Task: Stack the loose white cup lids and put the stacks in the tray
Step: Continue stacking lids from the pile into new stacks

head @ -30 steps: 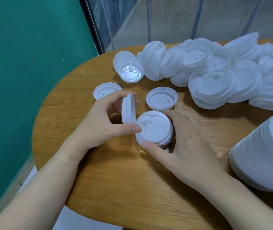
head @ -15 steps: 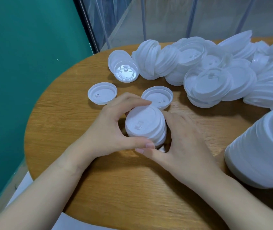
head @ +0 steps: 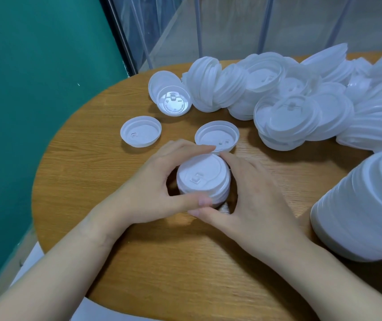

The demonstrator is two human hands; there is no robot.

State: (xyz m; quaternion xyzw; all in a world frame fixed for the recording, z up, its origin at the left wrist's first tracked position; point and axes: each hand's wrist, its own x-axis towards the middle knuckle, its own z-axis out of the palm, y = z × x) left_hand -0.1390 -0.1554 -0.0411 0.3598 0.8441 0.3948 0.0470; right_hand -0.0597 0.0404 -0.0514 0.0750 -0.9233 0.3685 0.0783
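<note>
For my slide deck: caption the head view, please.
Both hands, left hand and right hand, grip a short lid stack beside loose lids.

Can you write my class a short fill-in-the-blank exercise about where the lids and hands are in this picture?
1. Both hands, the left hand and the right hand, grip a small stack of lids that stands on the ____ table.
2. The stack's top lid faces ____.
3. The two single lids beyond the hands lie ____ side up.

Missing words: wooden; up; hollow

Wood table [head: 120, 256], teal wall [head: 34, 89] at left.
</note>
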